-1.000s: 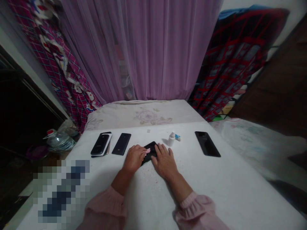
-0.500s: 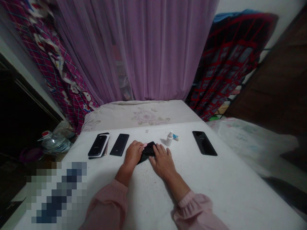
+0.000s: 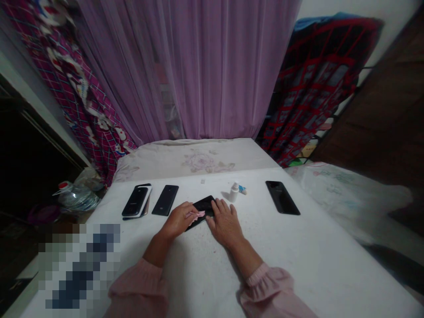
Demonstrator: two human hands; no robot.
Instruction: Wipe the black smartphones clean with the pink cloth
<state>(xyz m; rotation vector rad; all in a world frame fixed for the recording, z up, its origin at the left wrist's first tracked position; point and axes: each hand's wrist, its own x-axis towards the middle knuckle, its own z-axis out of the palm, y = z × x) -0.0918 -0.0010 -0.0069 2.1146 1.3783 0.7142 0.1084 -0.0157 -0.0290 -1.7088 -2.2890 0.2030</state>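
1 black smartphone [image 3: 202, 204] under right hand [image 3: 225, 224], left hand [image 3: 177, 220] holding pink cloth [image 3: 199, 215]

A black smartphone [image 3: 202, 205] is held flat by the right hand [image 3: 225, 223], its fingers spread over the phone's right end, while a pink cloth [image 3: 199, 215] is pressed onto its surface by the left hand [image 3: 180, 219]. On the white-covered bed [image 3: 298, 265], a stack of phones [image 3: 136, 201] and a slim black phone [image 3: 164, 200] are laid to the left, and a glossy black phone [image 3: 282, 197] to the right. A small white bottle [image 3: 234, 192] stands beyond the hands, just beside a small blue-and-white tube [image 3: 243, 190].
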